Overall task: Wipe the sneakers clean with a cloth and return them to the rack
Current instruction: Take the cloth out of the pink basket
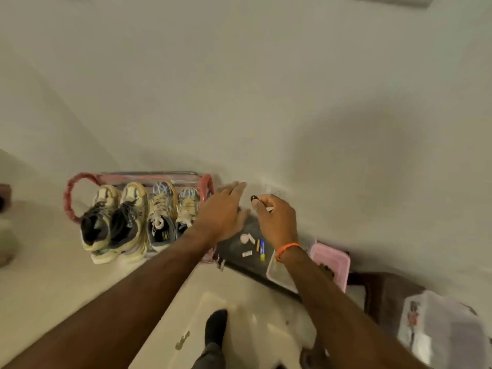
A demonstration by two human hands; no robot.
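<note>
- Head view: both arms reach forward over a dark worktop (239, 251) beside the rack (69, 194), which stands against the wall.
- Left hand (223, 211) — fingers straight, flat, holding nothing; it hovers just right of the rack's red end loop.
- Right hand (277, 217) — fingers curled, pinching a small dark object (253, 198) at the fingertips; what it is cannot be told. Orange band on that wrist.
- Sneakers (127, 217): two pairs sit side by side in the rack, toes to the wall, heels toward the person. None lifted yet.
- No cloth visible in frame — judged that wiping has not begun.
- Worktop carries small items and a pink tray (332, 262) at its right end.
- Judgement on the step: free the right hand first by setting the dark object down on the worktop, clear of the edge; then find the cloth.
- Take one sneaker by the heel collar, lift it straight out so its neighbours stay put.
</note>
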